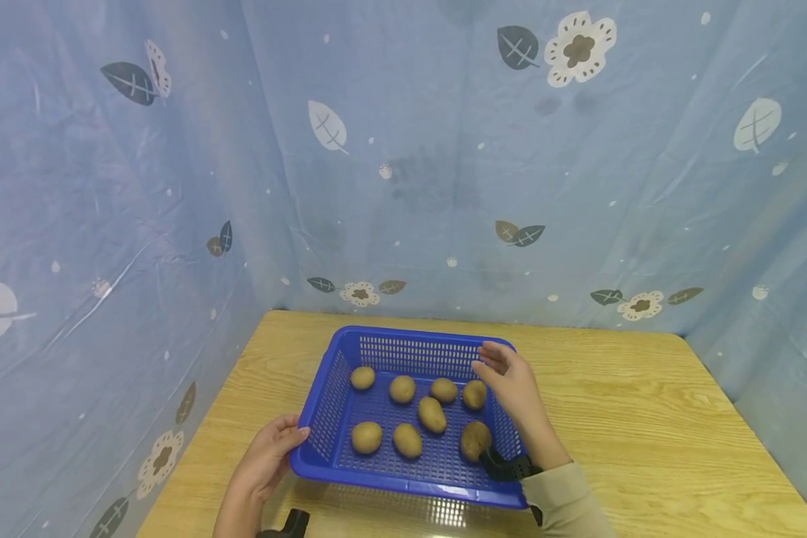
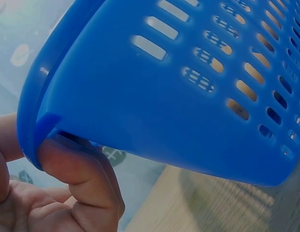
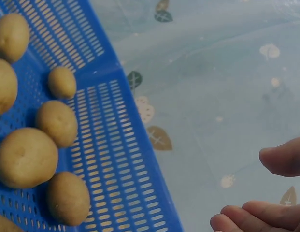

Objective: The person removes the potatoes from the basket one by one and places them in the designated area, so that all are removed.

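Observation:
A blue plastic basket with slotted walls holds several potatoes spread over its floor. My left hand grips the basket's left rim, thumb on one side and fingers curled under the lip, as the left wrist view shows at the rim. Over the basket's right end is my right hand, thumb apart from the loosely bent fingers and nothing between them. In the right wrist view, its fingers show at the lower right, apart from the basket. The right wrist's black strap overlaps the nearest potato in the head view.
The basket is over a wood-grain table, whose surface shows on both sides. A blue curtain printed with leaves and flowers hangs behind the table and along its sides. A black wrist mount shows below the left hand.

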`<control>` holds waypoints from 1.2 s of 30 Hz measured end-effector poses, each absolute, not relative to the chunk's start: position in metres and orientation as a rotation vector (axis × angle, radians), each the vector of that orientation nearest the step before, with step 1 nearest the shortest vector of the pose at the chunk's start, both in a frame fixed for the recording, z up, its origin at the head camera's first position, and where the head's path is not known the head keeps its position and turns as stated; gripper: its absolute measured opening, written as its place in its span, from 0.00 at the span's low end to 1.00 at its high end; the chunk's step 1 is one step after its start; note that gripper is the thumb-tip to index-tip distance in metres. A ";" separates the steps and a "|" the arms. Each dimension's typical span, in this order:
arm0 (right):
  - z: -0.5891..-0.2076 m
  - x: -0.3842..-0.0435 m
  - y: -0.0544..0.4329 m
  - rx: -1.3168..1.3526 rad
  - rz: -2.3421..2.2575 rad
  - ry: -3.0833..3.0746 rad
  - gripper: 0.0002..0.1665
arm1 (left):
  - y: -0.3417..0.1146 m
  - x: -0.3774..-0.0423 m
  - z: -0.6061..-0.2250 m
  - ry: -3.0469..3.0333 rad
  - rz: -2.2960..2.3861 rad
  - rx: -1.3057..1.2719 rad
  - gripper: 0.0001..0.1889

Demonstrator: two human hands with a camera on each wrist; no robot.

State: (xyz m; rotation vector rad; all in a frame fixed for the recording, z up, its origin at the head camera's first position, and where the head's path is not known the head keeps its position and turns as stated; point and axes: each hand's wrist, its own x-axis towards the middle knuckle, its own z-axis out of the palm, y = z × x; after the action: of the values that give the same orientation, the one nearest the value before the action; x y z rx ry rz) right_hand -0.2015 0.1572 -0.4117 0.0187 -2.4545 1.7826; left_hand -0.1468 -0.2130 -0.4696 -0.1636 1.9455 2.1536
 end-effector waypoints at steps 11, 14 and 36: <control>-0.426 -0.211 0.158 -0.019 1.660 -2.584 0.29 | -0.216 -0.145 -0.470 1.944 2.146 -0.103 0.16; -0.431 -0.212 0.160 -0.047 1.633 -2.637 0.29 | -0.216 -0.143 -0.470 1.949 2.141 -0.097 0.15; -0.441 -0.222 0.157 0.051 1.182 -2.906 0.31 | -0.213 -0.144 -0.469 1.955 2.157 -0.159 0.17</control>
State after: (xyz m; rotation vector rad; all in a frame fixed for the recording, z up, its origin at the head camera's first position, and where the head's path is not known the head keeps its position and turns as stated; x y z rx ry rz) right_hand -0.2215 0.1569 -0.4406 0.0511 -2.9058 1.1822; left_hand -0.1441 -0.2129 -0.4687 -0.1590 1.9553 2.1574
